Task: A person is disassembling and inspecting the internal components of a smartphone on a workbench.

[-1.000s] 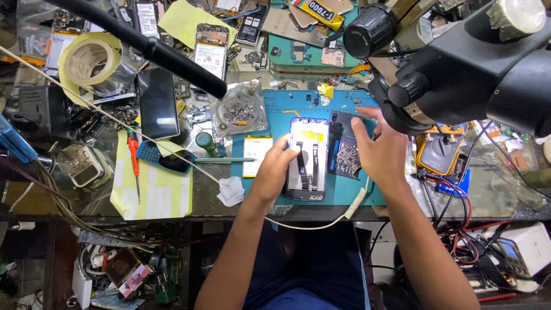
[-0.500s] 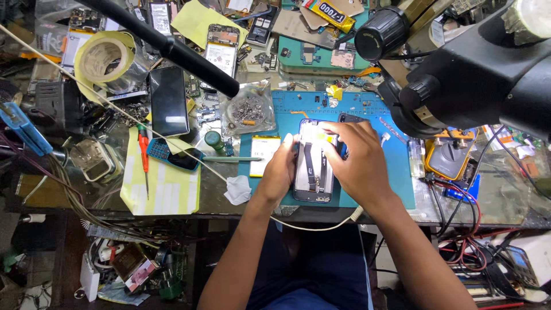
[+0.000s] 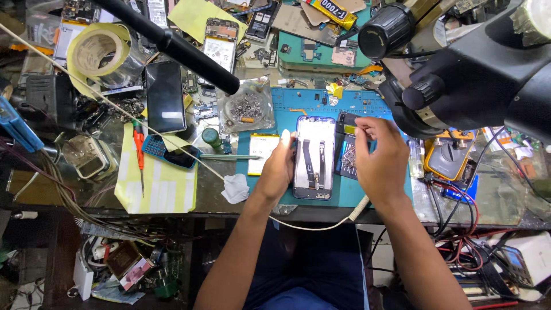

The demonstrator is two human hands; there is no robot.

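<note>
Head view: one opened phone lies on the blue mat, nearest the person. Left hand clasps its left edge; right hand hovers right of it, fingertips pinched, contents unclear. Beyond it, one screw bag and two intact phones.

Right hand lifted off opened phone, now beside it, left hand shifted to its edge

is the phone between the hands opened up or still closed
Opened up: the phone lies flat on the blue mat with its back off, showing flex cables inside.
</note>
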